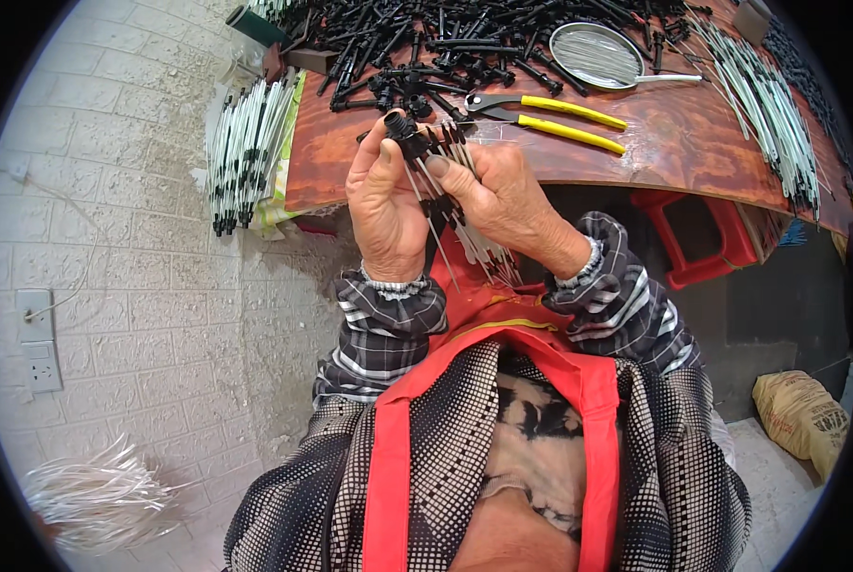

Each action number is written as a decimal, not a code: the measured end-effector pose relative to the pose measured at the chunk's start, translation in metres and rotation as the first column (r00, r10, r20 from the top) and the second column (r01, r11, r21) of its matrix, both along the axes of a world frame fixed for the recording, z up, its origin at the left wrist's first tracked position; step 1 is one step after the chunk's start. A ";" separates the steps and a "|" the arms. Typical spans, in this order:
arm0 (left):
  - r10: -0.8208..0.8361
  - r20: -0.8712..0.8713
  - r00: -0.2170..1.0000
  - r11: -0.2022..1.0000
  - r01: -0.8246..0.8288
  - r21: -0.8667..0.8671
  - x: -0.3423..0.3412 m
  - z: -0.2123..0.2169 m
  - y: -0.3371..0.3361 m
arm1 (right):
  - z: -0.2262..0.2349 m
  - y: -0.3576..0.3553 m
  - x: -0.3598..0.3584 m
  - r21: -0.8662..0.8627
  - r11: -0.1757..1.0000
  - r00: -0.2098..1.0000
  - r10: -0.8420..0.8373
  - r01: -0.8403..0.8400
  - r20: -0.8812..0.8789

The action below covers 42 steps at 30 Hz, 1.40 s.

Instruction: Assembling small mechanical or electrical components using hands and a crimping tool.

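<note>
Holding fitting (401, 128) and rods (444, 204); round dish (606, 87) contains strips (598, 57).

We look from a fisheye camera on the head, facing steeply down over the chest (531, 443). From close above, we see the hands (388, 214) just above centre, the table (679, 143) across the top and the wall (141, 229) down the left.

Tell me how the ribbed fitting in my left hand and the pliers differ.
The ribbed fitting looks black throughout; the pliers have yellow handles and a metallic head. The ribbed fitting is held in your left hand; the pliers lie on the table, handles spread. The ribbed fitting's visible part looks shorter than the pliers.
</note>
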<state>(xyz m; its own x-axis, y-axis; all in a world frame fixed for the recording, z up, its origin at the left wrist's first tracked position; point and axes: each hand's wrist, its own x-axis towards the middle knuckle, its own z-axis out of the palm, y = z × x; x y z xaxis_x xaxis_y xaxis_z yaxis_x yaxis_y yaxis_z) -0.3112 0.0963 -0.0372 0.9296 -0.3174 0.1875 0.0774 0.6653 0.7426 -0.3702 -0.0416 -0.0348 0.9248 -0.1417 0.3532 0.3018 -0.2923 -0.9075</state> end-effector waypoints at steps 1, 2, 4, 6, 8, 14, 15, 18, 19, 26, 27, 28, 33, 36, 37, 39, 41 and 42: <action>0.005 0.002 1.000 1.000 -0.005 0.000 -0.001 0.001 -0.001 | 0.000 0.000 0.000 0.000 1.000 1.000 0.009 -0.009 0.003; 0.009 0.002 1.000 1.000 -0.009 -0.001 -0.002 0.002 -0.002 | 0.000 -0.001 -0.001 0.000 1.000 1.000 0.017 -0.017 0.004; 0.000 0.017 1.000 1.000 0.001 -0.016 -0.005 0.004 -0.002 | 0.004 -0.002 -0.002 0.004 1.000 1.000 0.019 -0.019 0.006; -0.008 0.050 0.999 0.999 0.010 -0.053 -0.007 0.006 -0.003 | 0.007 -0.002 -0.003 0.004 0.999 0.999 0.032 -0.032 0.012; 0.000 0.059 0.998 0.999 0.002 -0.042 -0.008 0.007 -0.004 | 0.006 -0.002 -0.002 0.005 1.000 0.999 0.024 -0.024 0.027; 0.058 0.099 0.993 0.998 -0.058 -0.001 -0.014 0.012 -0.008 | 0.006 0.000 -0.004 -0.035 0.999 0.997 -0.018 0.020 0.078; 0.056 0.100 0.993 0.998 -0.057 0.003 -0.014 0.013 -0.008 | 0.006 0.000 -0.004 -0.031 0.999 0.997 -0.020 0.022 0.079; 0.060 0.107 0.992 0.998 -0.063 0.016 -0.014 0.012 -0.006 | 0.005 -0.001 -0.003 -0.012 1.000 0.997 0.000 0.001 0.074; 0.060 0.105 0.993 0.998 -0.062 0.017 -0.013 0.012 -0.005 | 0.004 -0.002 -0.003 -0.011 1.000 0.997 -0.001 0.001 0.073; 0.097 0.090 0.991 0.992 -0.103 0.068 -0.015 0.018 -0.012 | 0.001 0.000 0.001 0.061 0.998 0.997 -0.025 0.020 0.076; 0.094 0.089 0.992 0.993 -0.101 0.069 -0.017 0.019 -0.014 | 0.001 -0.001 0.001 0.063 0.998 0.997 -0.027 0.023 0.075; 0.113 0.083 0.990 0.990 -0.119 0.070 -0.018 0.021 -0.015 | 0.001 -0.002 0.001 0.067 0.998 0.997 -0.016 0.011 0.072; 0.175 0.092 0.980 0.979 -0.183 0.085 -0.022 0.024 -0.019 | -0.001 -0.002 0.003 0.063 0.998 0.990 -0.020 0.012 0.137; 0.159 0.094 0.983 0.983 -0.166 0.079 -0.019 0.022 -0.018 | -0.002 -0.004 0.005 0.077 0.997 0.990 -0.004 -0.007 0.142; 0.132 0.087 0.987 0.988 -0.139 0.068 -0.018 0.022 -0.017 | -0.002 -0.006 0.005 0.100 0.994 0.993 0.027 -0.039 0.114; 0.107 0.080 0.991 0.992 -0.112 0.057 -0.016 0.021 -0.014 | -0.002 -0.008 0.004 0.123 0.990 0.994 0.060 -0.071 0.086; 0.040 0.114 0.993 0.996 -0.048 0.075 -0.015 0.020 -0.011 | -0.006 -0.008 0.005 0.166 0.982 0.994 0.084 -0.096 0.076; 0.005 0.131 0.991 0.996 -0.016 0.084 -0.013 0.020 -0.010 | -0.007 -0.009 0.006 0.186 0.977 0.993 0.096 -0.108 0.071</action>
